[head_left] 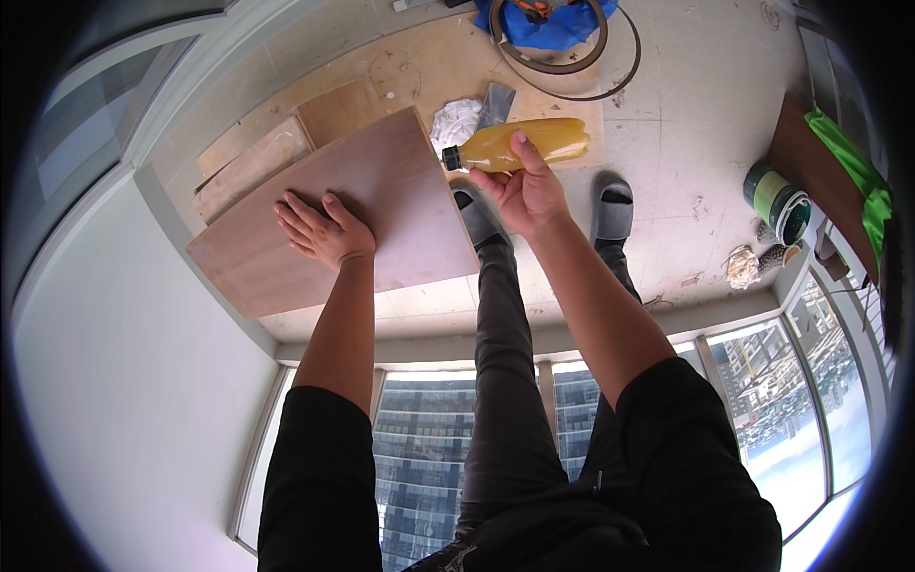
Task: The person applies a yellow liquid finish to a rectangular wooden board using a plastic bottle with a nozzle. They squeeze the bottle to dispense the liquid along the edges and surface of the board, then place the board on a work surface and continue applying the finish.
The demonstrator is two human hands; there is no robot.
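Observation:
My left hand lies flat on a brown wood-grain board, fingers spread. Past the board's right edge, my right hand grips a clear plastic bottle of yellow liquid. The bottle is tipped on its side, its black cap pointing left beside the board's edge. My thumb lies over the bottle's side; some of the other fingers are hidden beneath it. Just beyond the bottle are a crumpled white cloth and a flat grey piece.
Wooden offcuts lie beyond the board, on a plywood sheet. Coiled brown edging strip and a blue bag sit at the far side. A paint bucket stands at right near a crumpled ball. A white wall borders the left.

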